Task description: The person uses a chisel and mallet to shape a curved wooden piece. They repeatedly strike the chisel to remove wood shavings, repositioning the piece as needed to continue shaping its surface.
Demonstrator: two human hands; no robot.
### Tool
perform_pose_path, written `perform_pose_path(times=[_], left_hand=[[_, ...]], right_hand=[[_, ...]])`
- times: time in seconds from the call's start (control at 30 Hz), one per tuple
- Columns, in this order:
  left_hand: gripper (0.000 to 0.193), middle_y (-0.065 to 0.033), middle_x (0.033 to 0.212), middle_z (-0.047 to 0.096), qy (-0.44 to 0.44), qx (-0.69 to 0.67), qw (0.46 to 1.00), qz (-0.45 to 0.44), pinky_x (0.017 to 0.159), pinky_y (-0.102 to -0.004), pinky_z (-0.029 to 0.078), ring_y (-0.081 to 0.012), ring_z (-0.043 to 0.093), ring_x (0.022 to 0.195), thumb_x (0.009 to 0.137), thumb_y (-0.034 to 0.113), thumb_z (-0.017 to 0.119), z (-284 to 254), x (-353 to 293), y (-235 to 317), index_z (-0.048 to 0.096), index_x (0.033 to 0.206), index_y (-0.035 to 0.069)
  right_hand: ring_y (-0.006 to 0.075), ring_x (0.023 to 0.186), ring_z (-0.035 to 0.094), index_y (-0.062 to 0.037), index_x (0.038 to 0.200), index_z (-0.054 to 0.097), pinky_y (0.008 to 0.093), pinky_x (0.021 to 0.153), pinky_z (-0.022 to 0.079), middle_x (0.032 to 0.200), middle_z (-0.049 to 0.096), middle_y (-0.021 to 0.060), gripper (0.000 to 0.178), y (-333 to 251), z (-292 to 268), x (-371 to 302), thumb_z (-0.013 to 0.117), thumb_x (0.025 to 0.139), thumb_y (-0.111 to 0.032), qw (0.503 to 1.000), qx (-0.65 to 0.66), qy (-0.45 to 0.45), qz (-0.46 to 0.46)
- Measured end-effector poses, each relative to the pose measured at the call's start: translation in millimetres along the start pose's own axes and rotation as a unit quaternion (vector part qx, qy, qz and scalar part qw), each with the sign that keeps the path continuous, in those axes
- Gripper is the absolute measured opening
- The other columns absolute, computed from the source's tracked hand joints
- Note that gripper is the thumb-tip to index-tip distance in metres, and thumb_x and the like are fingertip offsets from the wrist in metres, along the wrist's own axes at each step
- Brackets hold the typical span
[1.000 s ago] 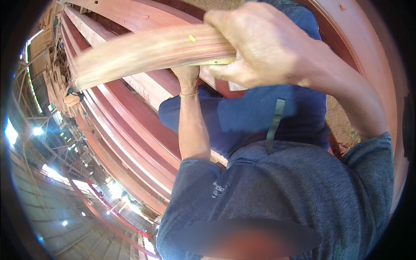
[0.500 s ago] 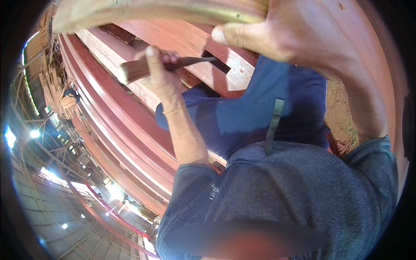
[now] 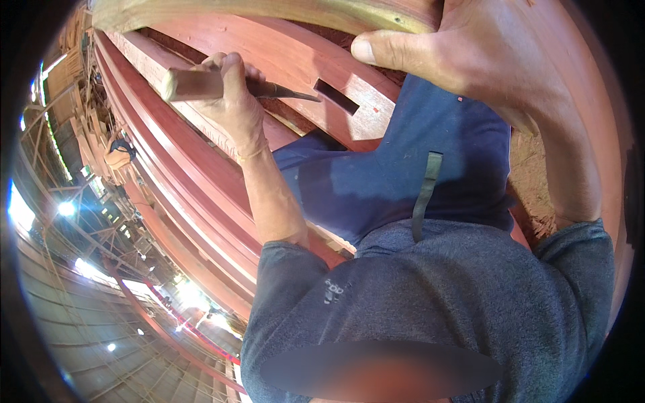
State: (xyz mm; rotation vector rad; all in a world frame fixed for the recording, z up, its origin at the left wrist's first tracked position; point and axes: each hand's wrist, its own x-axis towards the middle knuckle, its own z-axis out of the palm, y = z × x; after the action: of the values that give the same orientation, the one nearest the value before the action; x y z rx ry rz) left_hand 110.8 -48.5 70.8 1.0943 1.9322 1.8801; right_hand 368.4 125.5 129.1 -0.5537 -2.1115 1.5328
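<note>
Two grips: your left hand [image 3: 236, 101] clamps a chisel [image 3: 201, 86] pointing toward three o'clock, near a slot [image 3: 337, 98]; your right hand [image 3: 470, 60] clamps a wooden club [image 3: 269, 9] toward nine.

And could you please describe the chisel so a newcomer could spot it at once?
Find the reddish beam with the dark rectangular slot. Just left of it, the left hand grips the chisel by its handle. Unlike the thick wooden bar above, it has a slim, dark blade.

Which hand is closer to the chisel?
Left. The left hand grips the chisel by its handle; the right hand is off to its right, apart from it, holding the wooden piece.
</note>
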Motion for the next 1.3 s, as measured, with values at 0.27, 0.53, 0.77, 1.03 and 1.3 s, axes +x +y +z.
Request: perform_pose_path(times=[0.27,0.53,0.77,1.03,1.3], left_hand=[[0.022,-0.0068,0.079,0.058,-0.039,-0.051,0.997,-0.037,0.05,-0.0342,0.053,-0.0159,0.057,0.055,0.09,-0.003,0.065,5.7,-15.9,-40.6,0.049,0.1,0.008],[0.016,-0.0019,0.084,0.066,-0.023,0.073,0.997,0.008,0.069,-0.0244,0.051,-0.0085,0.062,0.072,0.085,0.0,0.073,5.6,-41.1,-138.2,0.061,0.094,0.003],[0.022,-0.0064,0.077,0.064,0.017,0.008,0.991,-0.133,0.06,-0.0347,0.057,-0.0156,0.062,0.061,0.095,0.004,0.069,-5.5,-47.4,-107.0,0.053,0.11,0.004],[0.021,-0.0054,0.073,0.054,0.038,-0.018,0.997,-0.068,0.055,-0.034,0.055,-0.016,0.057,0.058,0.099,0.012,0.069,-10.0,-15.6,-18.1,0.05,0.096,0.005],[0.008,-0.0101,0.09,0.07,-0.081,0.176,0.974,0.116,0.073,-0.027,0.055,-0.0107,0.065,0.079,0.09,-0.003,0.067,25.3,-43.9,-80.2,0.065,0.096,0.0]], right_hand=[[0.0304,0.069,0.072,0.0081,0.092,0.069,0.0393,0.063,0.056,0.075,0.069,0.0238,0.041,-5.9,-3.4,8.6,0.084,0.078,-0.028,0.998,0.021,-0.051,0.03],[0.0352,0.079,0.072,0.0038,0.106,0.068,0.0411,0.072,0.057,0.087,0.069,0.0279,0.045,19.0,29.3,10.1,0.083,0.077,-0.027,0.996,-0.058,-0.056,-0.048],[0.0388,0.082,0.073,0.0045,0.108,0.069,0.0438,0.077,0.057,0.088,0.07,0.0284,0.045,41.8,48.0,13.5,0.078,0.076,-0.027,0.974,-0.174,-0.11,0.096],[0.0343,0.082,0.074,0.0082,0.098,0.071,0.0412,0.073,0.057,0.084,0.072,0.0261,0.048,-26.6,28.1,-1.4,0.082,0.08,-0.034,0.982,-0.149,0.037,0.111],[0.0411,0.082,0.073,0.0063,0.106,0.069,0.046,0.077,0.056,0.087,0.071,0.0282,0.048,15.3,36.0,17.9,0.081,0.075,-0.029,0.968,-0.128,-0.18,0.121]])
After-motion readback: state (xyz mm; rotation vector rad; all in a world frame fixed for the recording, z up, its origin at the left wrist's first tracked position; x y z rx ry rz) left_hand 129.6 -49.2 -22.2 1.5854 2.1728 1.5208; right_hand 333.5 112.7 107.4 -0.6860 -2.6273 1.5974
